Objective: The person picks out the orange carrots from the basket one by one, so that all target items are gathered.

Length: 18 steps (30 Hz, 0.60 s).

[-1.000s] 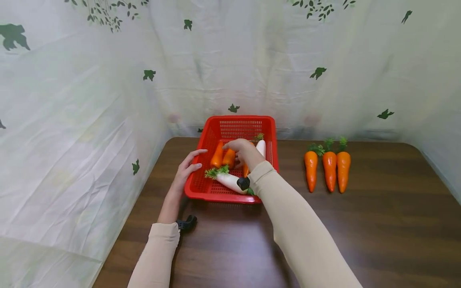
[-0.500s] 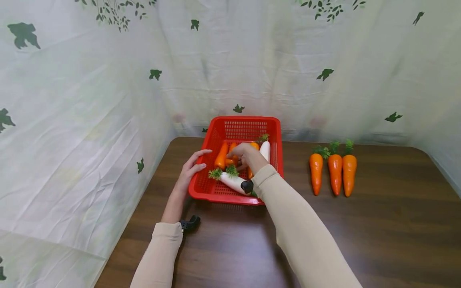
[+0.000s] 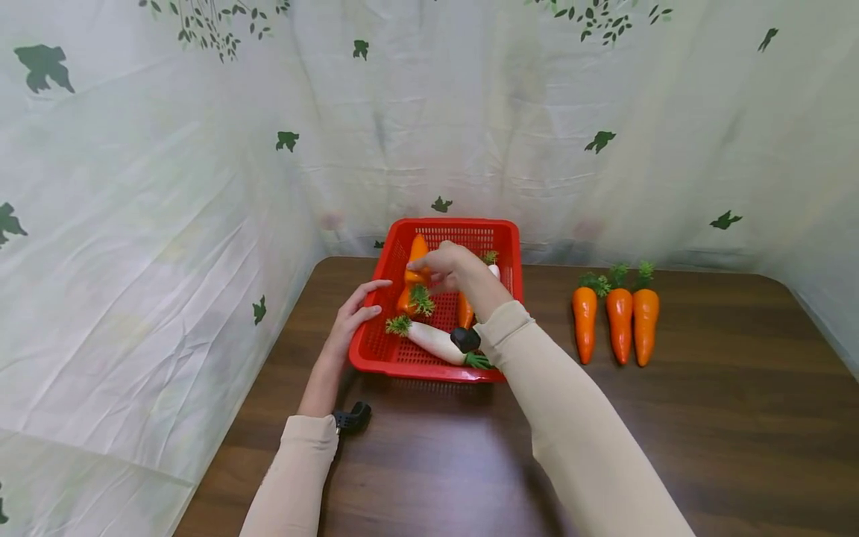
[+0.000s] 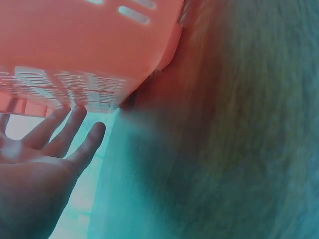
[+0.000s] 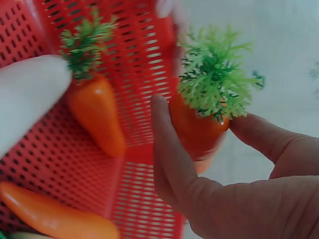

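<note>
My right hand is inside a red basket and grips a carrot between thumb and fingers. In the right wrist view its leafy top faces the camera; in the head view its tip points up near the back left wall. Another carrot lies beside it in the basket. A white radish lies across the front, and a second white radish is mostly hidden behind my right hand. At the left rim, my left hand rests with fairly straight fingers along the basket's outer wall.
Three carrots lie side by side on the brown table, right of the basket. One more carrot lies in the basket below my right wrist. A white patterned curtain hangs behind and at the left.
My right hand has taken hold of a carrot and lifted it upward toward the basket's back left. My left hand stays at the left rim.
</note>
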Each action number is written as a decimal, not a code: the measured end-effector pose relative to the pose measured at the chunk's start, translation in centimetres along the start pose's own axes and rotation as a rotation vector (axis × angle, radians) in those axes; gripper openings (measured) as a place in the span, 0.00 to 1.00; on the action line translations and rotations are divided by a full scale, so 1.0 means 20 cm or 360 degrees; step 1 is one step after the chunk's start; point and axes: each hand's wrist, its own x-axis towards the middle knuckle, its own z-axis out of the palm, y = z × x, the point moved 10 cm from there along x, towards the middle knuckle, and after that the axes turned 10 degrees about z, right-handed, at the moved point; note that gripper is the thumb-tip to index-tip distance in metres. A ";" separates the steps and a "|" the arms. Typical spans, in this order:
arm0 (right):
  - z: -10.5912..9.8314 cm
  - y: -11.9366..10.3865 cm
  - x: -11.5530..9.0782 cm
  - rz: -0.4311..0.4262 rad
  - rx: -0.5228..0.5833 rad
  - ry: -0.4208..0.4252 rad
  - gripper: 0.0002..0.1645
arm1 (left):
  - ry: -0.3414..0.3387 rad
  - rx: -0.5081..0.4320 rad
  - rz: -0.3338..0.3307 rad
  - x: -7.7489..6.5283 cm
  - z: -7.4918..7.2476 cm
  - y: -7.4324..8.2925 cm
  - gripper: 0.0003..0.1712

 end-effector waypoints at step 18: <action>-0.09 0.03 -0.36 -0.0390 -0.0115 -0.0084 0.41 | 0.0011 0.0003 -0.0033 -0.01 -0.01 -0.01 0.27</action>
